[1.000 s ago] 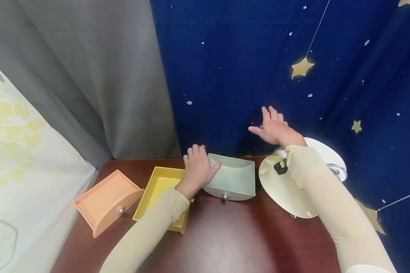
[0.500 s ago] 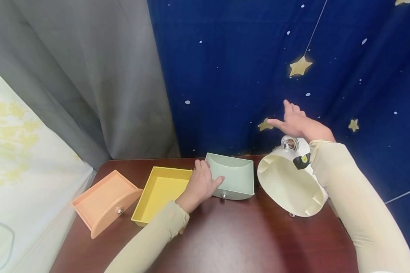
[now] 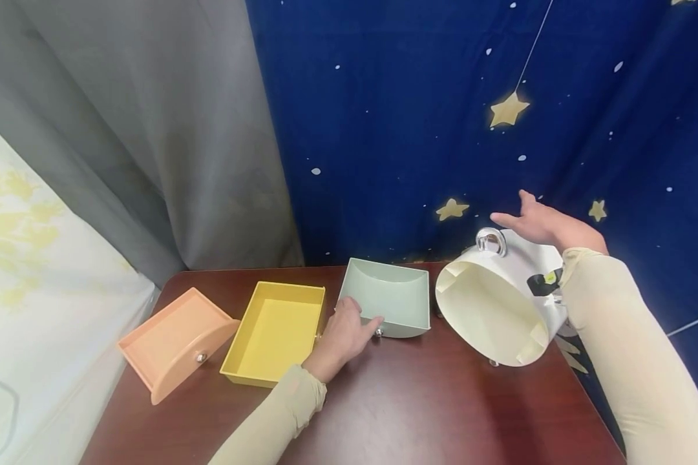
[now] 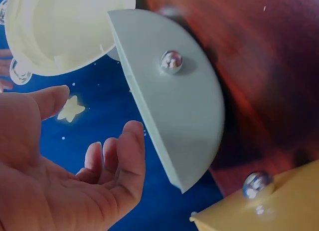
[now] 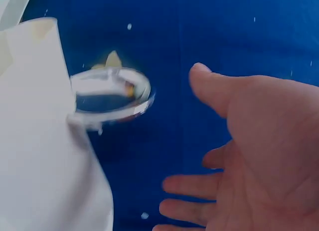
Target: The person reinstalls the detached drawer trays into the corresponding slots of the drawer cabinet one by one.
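One half-round drawer, perhaps touching left hand.

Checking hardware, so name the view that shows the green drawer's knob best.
The left wrist view: the knob appears large and whole on the green drawer. The head view shows it small; the right wrist view, not at all.

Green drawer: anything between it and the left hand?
Nothing visible: the left hand is right by the green drawer, with no object between them in the head or left wrist view. The yellow drawer sits off to the hand's left, not between them.
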{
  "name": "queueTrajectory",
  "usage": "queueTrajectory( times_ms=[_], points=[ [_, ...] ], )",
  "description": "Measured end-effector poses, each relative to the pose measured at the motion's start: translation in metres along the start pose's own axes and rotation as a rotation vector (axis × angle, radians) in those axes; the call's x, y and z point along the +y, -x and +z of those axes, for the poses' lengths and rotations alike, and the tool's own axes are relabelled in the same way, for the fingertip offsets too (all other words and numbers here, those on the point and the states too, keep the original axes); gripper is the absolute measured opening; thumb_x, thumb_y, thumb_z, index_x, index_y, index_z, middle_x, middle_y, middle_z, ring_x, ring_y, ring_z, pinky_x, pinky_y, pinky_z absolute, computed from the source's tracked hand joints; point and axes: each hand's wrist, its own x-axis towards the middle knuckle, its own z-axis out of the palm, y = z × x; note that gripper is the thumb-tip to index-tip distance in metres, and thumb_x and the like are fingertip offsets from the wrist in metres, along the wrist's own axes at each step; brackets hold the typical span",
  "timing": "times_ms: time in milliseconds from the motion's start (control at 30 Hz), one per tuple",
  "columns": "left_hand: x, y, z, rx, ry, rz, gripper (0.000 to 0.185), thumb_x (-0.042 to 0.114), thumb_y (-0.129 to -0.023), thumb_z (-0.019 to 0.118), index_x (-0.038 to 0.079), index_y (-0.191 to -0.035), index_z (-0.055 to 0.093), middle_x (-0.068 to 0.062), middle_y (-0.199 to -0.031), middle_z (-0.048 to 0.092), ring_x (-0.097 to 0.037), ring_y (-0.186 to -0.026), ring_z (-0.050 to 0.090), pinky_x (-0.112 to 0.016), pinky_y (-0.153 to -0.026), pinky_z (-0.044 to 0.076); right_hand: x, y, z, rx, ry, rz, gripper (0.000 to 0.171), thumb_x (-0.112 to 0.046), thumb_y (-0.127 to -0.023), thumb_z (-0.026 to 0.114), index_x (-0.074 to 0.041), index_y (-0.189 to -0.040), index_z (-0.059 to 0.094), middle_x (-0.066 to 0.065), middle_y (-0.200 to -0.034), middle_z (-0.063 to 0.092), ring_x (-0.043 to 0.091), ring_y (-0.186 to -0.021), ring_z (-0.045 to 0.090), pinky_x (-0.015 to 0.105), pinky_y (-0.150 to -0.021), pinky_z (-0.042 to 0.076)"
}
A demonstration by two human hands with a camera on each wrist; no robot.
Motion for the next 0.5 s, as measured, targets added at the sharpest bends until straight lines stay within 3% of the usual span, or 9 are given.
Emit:
queueTrajectory(
  times_ms=[200,500],
  points=[
    [-0.004,0.005,0.006,-0.048,-0.004,0.012,0.05,0.054,-0.091,0.067,0.004,-0.093,0.057,-0.008,-0.081,0.056,-0.024,-0.071,0.057,-0.038,-0.066,0.051,0.033,0.005,0.001,-0.012,0.018,0.036,0.112,-0.071,-0.099,0.035,0.013,-0.154,-0.013,0.047,-0.156,-0.004,0.066,-0.145,-0.001,0.078,-0.116,0.012],
    [-0.01,0.01,0.014,-0.102,0.013,-0.061,0.054,0.057,-0.093,0.063,0.013,-0.063,0.056,-0.003,-0.062,0.054,-0.021,-0.057,0.052,-0.033,-0.051,0.04,0.077,0.006,0.013,-0.088,-0.031,0.072,0.114,-0.074,-0.098,0.033,0.015,-0.153,-0.013,0.046,-0.156,-0.006,0.067,-0.143,0.0,0.08,-0.113,0.017]
  ],
)
